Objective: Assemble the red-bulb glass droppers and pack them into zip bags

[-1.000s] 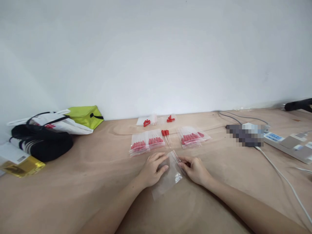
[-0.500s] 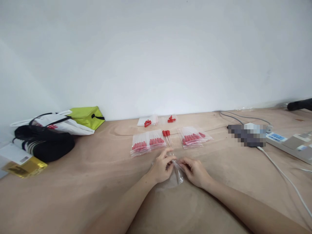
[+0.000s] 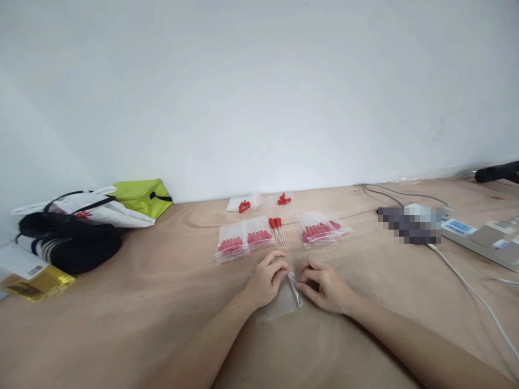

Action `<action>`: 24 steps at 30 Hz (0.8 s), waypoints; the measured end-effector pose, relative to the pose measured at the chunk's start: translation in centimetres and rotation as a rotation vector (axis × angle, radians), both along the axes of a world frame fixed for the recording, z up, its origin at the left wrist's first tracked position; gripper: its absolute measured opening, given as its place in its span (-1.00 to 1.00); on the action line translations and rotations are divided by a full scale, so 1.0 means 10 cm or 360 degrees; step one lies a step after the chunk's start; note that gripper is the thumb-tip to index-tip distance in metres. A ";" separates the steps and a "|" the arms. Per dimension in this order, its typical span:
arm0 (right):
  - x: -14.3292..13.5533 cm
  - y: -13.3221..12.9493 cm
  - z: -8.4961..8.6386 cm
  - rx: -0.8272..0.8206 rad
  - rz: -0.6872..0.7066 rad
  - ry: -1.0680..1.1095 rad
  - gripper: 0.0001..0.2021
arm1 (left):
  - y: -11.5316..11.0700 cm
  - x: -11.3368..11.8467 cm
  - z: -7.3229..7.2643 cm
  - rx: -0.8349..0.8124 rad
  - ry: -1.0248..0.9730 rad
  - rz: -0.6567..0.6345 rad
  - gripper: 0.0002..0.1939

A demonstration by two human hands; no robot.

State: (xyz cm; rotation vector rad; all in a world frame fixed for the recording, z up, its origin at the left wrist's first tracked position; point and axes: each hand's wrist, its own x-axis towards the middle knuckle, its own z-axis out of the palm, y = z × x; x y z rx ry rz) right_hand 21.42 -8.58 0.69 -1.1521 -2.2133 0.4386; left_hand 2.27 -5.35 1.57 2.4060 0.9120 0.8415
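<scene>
My left hand (image 3: 268, 280) pinches the upper part of a clear plastic bag (image 3: 279, 305) lying on the table. Beside it, my right hand (image 3: 326, 285) has its thumb and fingertips closed at the bag's right edge. Just beyond my hands lie a few red-topped droppers (image 3: 277, 223) with clear stems, loose on the table. Zip bags filled with red-topped droppers rest to the left (image 3: 243, 239) and to the right (image 3: 320, 229) of them. Farther back are small bags with loose red pieces (image 3: 244, 206).
At the left are a black bag (image 3: 87, 246), a white bag (image 3: 133, 214), a lime-green bag (image 3: 140, 195) and a yellow packet (image 3: 40, 283). A power strip (image 3: 482, 241) and cables lie at the right, before the wall (image 3: 259, 97).
My right hand has shifted slightly down, and a gap has opened between the upper fingers of my two hands. The bag lies flatter and more of it shows.
</scene>
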 end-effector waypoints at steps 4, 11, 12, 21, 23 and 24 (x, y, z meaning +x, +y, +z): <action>-0.01 0.01 0.00 0.0188 0.0276 0.0105 -0.90 | 0.02 -0.01 0.00 0.0042 -0.0063 0.0058 -0.81; -0.05 0.00 0.02 0.0184 0.0567 -0.0038 -0.91 | 0.04 0.00 0.00 -0.0004 -0.0001 -0.0034 -0.81; -0.04 0.00 0.02 0.0181 0.0554 -0.0083 -0.89 | 0.04 -0.01 0.01 -0.0031 0.0021 -0.0029 -0.83; 0.08 0.01 0.08 -0.0047 0.0475 -0.0151 -0.80 | -0.21 -0.37 0.14 -0.0273 0.0532 -0.0013 -0.38; 0.08 0.02 0.09 -0.0076 0.0509 -0.0137 -0.74 | -0.25 -0.45 0.14 -0.0276 0.0622 -0.0038 -0.38; 0.08 0.03 0.09 -0.0079 0.0533 -0.0145 -0.69 | -0.26 -0.48 0.14 -0.0272 0.0646 -0.0053 -0.39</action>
